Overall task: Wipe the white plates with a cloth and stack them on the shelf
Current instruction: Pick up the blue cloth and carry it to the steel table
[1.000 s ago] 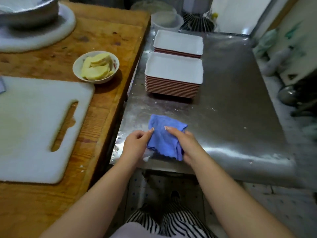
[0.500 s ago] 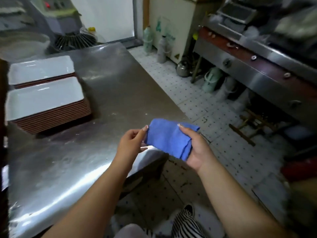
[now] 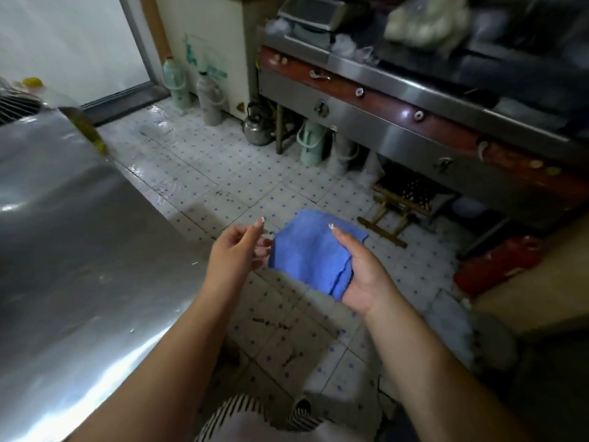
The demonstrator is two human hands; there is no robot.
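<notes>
While the folded blue cloth [image 3: 314, 252] lies across the right hand [image 3: 363, 275], held up over the floor with the thumb pinning its top edge, the left hand [image 3: 236, 252] hangs just beside its left edge with fingers loosely curled, gripping nothing. A good wipe probably wants the cloth kept as a flat pad in the palm, loose corners tucked, so the free hand can steady each dish. No plates or shelf are in sight. A steel table [image 3: 63, 250] fills the left. Dotted floor tiles [image 3: 223, 183] run to a steel range [image 3: 414, 122], with a kettle [image 3: 257, 127] and thermos flasks [image 3: 208, 102] below.
</notes>
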